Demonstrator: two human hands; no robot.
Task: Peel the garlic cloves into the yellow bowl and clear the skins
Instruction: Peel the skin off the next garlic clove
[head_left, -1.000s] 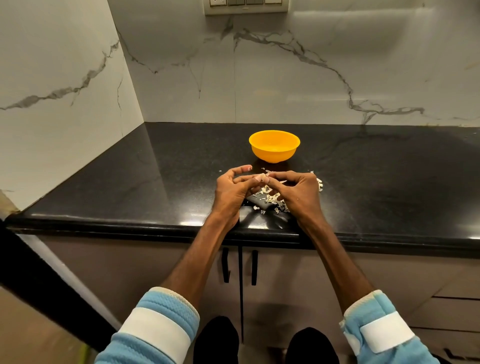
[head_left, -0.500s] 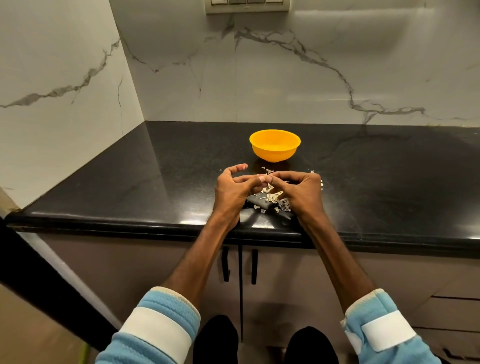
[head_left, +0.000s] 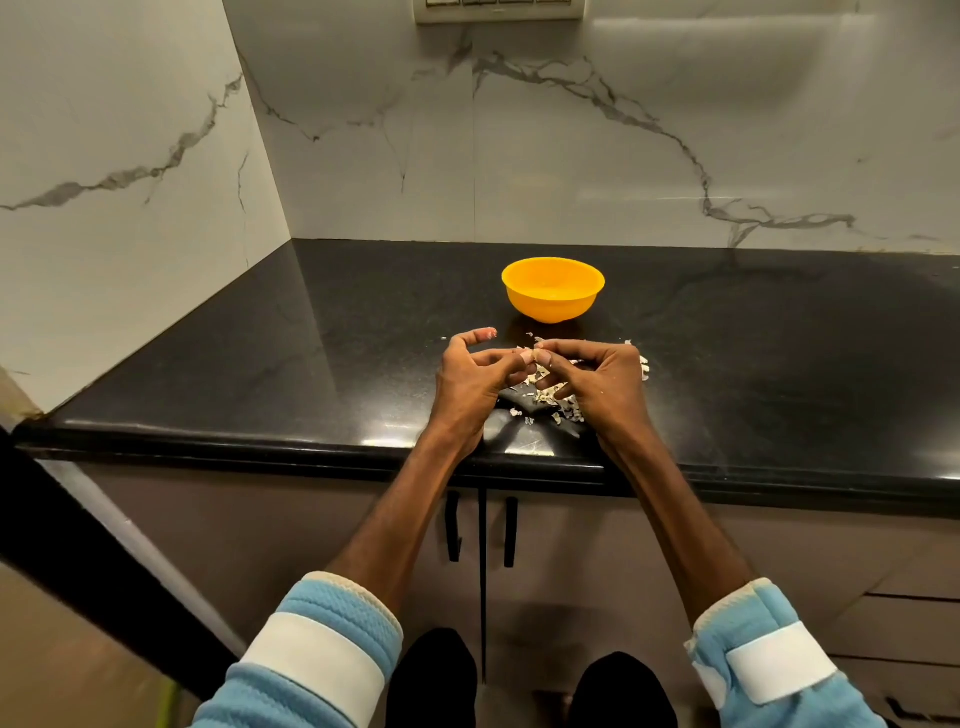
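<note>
Left hand (head_left: 470, 379) and right hand (head_left: 602, 384) meet fingertip to fingertip, their curled fingers pinching a mostly hidden garlic clove (head_left: 538, 341) above loose skins (head_left: 563, 405) on the worktop (head_left: 311, 364). The yellow bowl (head_left: 553, 306) stands just beyond them; I cannot tell what is in it.

Both hands (head_left: 470, 384) (head_left: 605, 382) on garlic clove (head_left: 536, 347), above skins (head_left: 550, 402)

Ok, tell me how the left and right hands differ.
The left hand sticks its index finger up; the right hand has all fingers curled in. Garlic skins lie mostly under the right hand, few beside the left hand. Both pinch one small pale bit between them, likely a garlic clove.
</note>
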